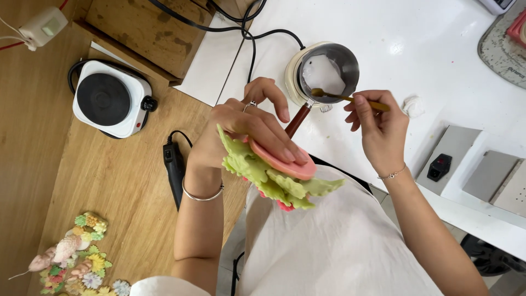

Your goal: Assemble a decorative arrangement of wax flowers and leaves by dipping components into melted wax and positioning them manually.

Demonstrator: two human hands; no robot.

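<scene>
White and wooden tabletops (126, 181) are spreading under us. Our left hand (246, 129) is gripping a pink mould (285, 163) with green leafy pieces (263, 175), near and left of the small pot (323, 71). Our right hand (378, 123) is pinching a spoon (345, 98) dipping into the pot; tilting it could drip hot liquid.

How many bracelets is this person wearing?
2: a plain silver bangle on the left wrist and a thin chain bracelet on the right wrist. None other shows.
</scene>
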